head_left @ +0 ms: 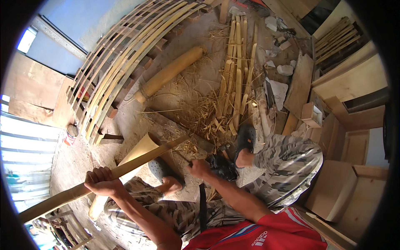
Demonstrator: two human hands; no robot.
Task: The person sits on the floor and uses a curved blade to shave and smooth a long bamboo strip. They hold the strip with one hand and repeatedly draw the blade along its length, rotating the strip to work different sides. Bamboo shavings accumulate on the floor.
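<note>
My left hand (102, 181) is closed around a long, flat bamboo strip (152, 155). The strip slants from the lower left up to the middle, above my left foot. Close to its far end, my right hand (199, 168) is a fist; a thin dark shape sticks out of it toward the upper left, too small to name. Under the strip lies a wide, pale bamboo piece (139, 148), partly hidden by the strip and my leg. A black bag-like bundle (223, 167) rests on the ground between my feet, just right of my right hand.
Split bamboo lengths (238, 66) lie among shavings (204, 110) ahead. A thick bamboo pole (171, 74) lies left of them. Long strips (125, 68) rest in a row over bricks at the far left. Wooden boxes (333, 187) and boards stand at the right, near stone rubble (285, 69).
</note>
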